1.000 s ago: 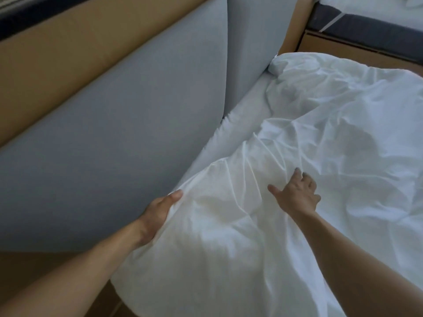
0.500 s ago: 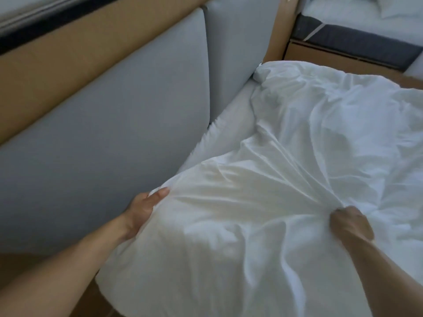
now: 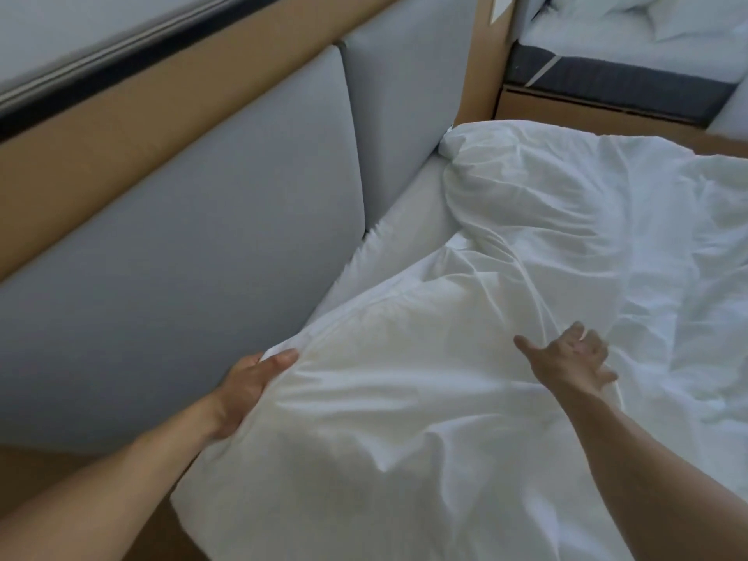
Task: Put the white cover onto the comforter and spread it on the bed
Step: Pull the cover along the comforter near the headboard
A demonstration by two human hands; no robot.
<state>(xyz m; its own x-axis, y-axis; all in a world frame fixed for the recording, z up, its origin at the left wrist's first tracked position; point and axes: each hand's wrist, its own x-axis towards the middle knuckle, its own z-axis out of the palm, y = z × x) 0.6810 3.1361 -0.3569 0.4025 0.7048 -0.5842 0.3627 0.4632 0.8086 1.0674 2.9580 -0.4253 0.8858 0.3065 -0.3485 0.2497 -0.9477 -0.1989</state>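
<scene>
Comforter (image 3: 526,257) inside the white cover (image 3: 404,459): lies across the bed (image 3: 409,220), filling the right and lower view. Surface heavily creased, long folds fanning toward the far corner, which is bunched up near the headboard. Near corner puffed and smoother, overhanging the bed's edge.
Headboard (image 3: 202,257): two grey padded panels in a tan frame, left of the comforter. A strip of bare white sheet shows between them.
Second bed (image 3: 627,42): top right, well apart.
Left hand (image 3: 247,388): grips the near corner, thumb on top.
Right hand (image 3: 570,358): fingers spread and uncurled over the creases; contact unclear.
</scene>
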